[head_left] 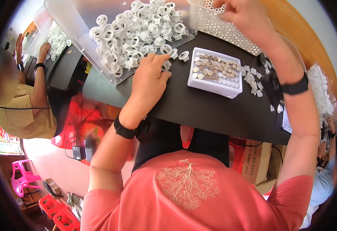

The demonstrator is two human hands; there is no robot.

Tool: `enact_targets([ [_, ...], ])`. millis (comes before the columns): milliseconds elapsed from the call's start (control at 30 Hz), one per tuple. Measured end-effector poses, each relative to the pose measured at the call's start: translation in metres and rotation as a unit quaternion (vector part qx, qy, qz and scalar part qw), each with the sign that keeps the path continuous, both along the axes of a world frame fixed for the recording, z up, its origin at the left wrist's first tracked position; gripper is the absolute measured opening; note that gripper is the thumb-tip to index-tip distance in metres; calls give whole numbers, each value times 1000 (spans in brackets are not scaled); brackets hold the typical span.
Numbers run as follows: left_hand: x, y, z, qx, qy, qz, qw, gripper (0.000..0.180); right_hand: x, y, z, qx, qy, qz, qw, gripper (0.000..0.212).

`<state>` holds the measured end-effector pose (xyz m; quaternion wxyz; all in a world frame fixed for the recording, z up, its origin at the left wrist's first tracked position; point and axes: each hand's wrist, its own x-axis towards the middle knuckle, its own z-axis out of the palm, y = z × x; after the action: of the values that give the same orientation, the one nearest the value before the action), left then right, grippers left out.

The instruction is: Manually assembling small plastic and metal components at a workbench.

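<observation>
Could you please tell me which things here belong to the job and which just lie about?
For the job, probably:
white plastic piece in left hand
clear bin of similar pieces
tray of discs
perforated basket near right hand

Likely just lying about:
pink stool
red stools
cardboard box

From my remote station, I view a dark bench (214, 111) beneath the left hand (149, 82), a pale wall (322, 23) right of the right hand (242, 11), and, lower left of the left hand, pinkish floor (39, 151) brightly lit near a pink stool (17, 186).

The top edge crops the right hand (242, 11) (and the perforated basket (230, 34) too).
</observation>
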<state>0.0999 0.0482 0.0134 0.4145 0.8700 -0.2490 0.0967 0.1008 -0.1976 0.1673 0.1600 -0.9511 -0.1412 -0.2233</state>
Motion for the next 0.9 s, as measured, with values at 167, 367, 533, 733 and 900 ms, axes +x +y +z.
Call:
enact_targets([
  [167, 7, -3, -7, 26, -21, 3, 999, 22, -53, 36, -36, 74, 44, 140, 986, 10],
  [367, -16, 2, 9, -219, 250, 20, 943, 10, -96, 34, -71, 217, 102, 95, 966, 9],
  [533, -58, -5, 20, -297, 305, -46, 904, 7, -122, 38, -97, 360, 114, 100, 921, 7],
  [733, -88, -23, 19, -353, 354, -108, 859, 10, -136, 46, -113, 443, 168, 105, 874, 7],
  [900, -99, -25, 0, -433, 362, -214, 797, 34, -151, 43, -116, 573, 190, 54, 795, 3],
])
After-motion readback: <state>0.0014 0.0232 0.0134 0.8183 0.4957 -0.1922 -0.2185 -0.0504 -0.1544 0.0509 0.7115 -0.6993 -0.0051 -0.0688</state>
